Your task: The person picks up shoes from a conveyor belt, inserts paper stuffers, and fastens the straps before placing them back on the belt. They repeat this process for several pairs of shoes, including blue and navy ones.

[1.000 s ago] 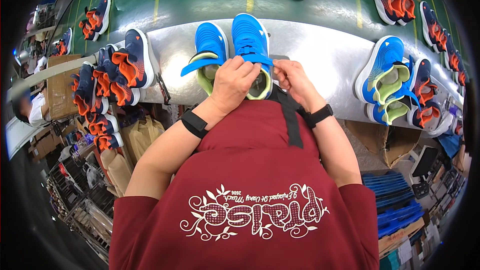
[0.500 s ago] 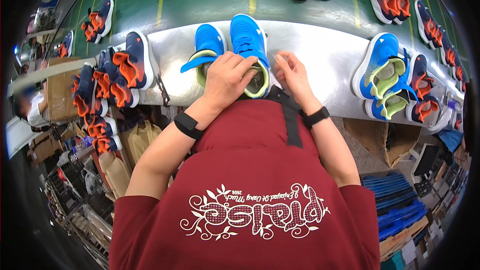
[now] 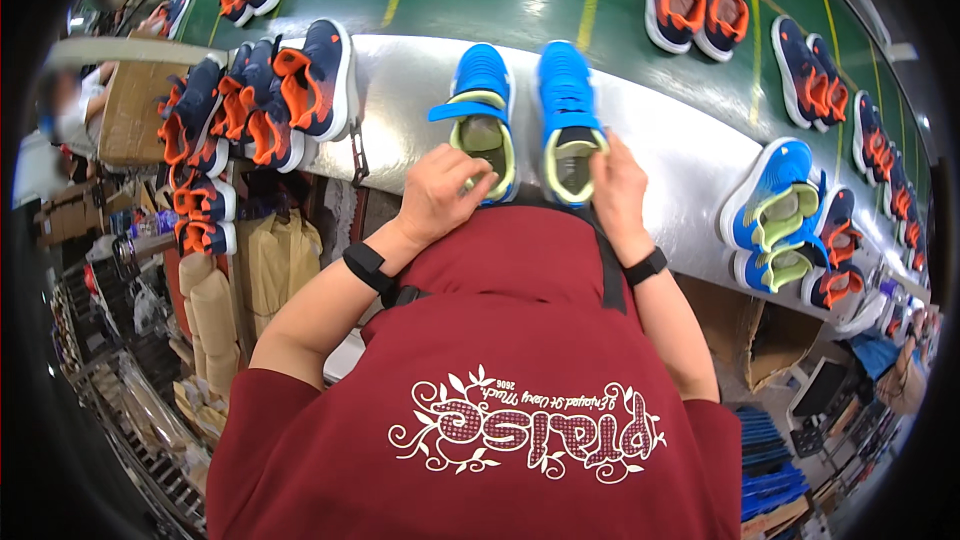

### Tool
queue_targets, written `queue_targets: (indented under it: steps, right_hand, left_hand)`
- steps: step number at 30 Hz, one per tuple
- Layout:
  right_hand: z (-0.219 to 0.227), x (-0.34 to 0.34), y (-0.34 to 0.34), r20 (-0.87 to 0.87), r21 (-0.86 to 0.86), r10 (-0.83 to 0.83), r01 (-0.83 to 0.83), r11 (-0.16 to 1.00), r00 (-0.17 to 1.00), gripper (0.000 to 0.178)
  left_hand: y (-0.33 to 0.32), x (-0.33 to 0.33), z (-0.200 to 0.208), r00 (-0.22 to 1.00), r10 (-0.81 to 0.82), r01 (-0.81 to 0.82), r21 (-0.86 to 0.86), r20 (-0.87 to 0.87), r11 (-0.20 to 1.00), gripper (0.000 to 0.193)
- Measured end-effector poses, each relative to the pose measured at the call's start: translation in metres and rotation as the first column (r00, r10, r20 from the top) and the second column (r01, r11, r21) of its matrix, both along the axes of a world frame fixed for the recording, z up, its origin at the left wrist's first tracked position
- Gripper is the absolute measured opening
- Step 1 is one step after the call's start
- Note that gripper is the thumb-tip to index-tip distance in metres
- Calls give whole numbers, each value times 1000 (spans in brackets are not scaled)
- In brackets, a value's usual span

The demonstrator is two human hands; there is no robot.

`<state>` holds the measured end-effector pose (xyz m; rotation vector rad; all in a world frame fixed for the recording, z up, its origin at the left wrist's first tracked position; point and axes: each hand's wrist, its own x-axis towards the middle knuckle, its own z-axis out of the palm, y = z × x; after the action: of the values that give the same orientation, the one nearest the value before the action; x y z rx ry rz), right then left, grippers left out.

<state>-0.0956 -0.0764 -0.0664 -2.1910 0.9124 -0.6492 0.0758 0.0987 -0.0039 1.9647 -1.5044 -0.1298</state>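
Blue shoe [image 3: 567,100] meets right fingers [image 3: 611,160], whose grip I can't tell; left fingers [image 3: 474,173] curl together.

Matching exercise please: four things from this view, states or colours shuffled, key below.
1. Left shoe of the middle blue pair
2. Right shoe of that pair
3. Left wristband
4. Shirt

A. Dark red
B. Flat strap laid across its top
C. Black
D. Loose strap jutting leftward

Pairs: 1-D, 2-B, 3-C, 4-A
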Motion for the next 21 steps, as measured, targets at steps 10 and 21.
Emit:
queue_targets:
  steps: [10,21]
  right_hand:
    - [69,44,-4,-105,-197,112,-131,972,988,27]
    - [14,100,6,103,847,18,-97,522,995,19]
  left_hand:
    - [-5,32,-39,876,412,-422,15,-249,907,33]
    - [1,48,-14,989,141,-146,136,48,980,26]
